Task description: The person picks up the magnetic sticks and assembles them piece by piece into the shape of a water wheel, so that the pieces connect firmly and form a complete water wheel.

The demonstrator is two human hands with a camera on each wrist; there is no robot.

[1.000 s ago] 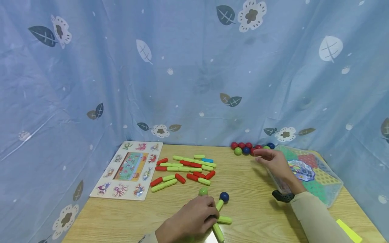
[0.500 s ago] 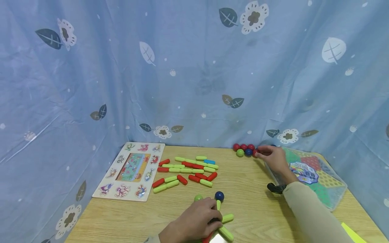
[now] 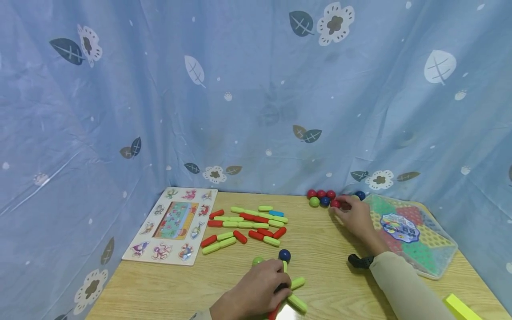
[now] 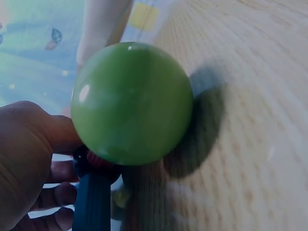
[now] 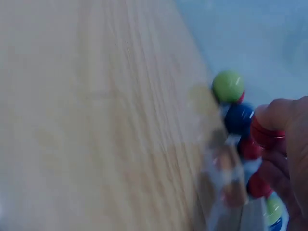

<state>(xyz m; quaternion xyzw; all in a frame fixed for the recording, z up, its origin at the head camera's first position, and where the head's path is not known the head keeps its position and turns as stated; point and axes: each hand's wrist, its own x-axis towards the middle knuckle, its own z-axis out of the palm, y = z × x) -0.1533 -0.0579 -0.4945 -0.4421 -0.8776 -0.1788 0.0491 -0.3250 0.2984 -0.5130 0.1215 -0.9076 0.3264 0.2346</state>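
My left hand (image 3: 256, 286) grips a built piece of magnetic sticks and balls at the front of the table. Yellow-green sticks (image 3: 297, 303) and a red stick (image 3: 274, 313) stick out past its fingers; the rest is covered. A dark blue ball (image 3: 284, 255) and a green ball (image 3: 258, 261) sit beyond the knuckles. In the left wrist view, the green ball (image 4: 130, 103) looms large, with a dark stick (image 4: 91, 204) near the curled fingers. At the back right, my right hand (image 3: 356, 218) pinches a red ball (image 5: 265, 134) between thumb and fingers.
Several red, green and blue balls (image 3: 321, 194) line the curtain's foot. Red, green and blue sticks (image 3: 245, 225) lie mid-table. A sea-animal puzzle board (image 3: 160, 226) is at left, a clear-lidded box (image 3: 412, 235) at right, and a yellow block (image 3: 462, 306) front right.
My right hand has come down onto the red ball by the row and now pinches it. The green and blue balls at my left hand have shifted left as the piece turned slightly.
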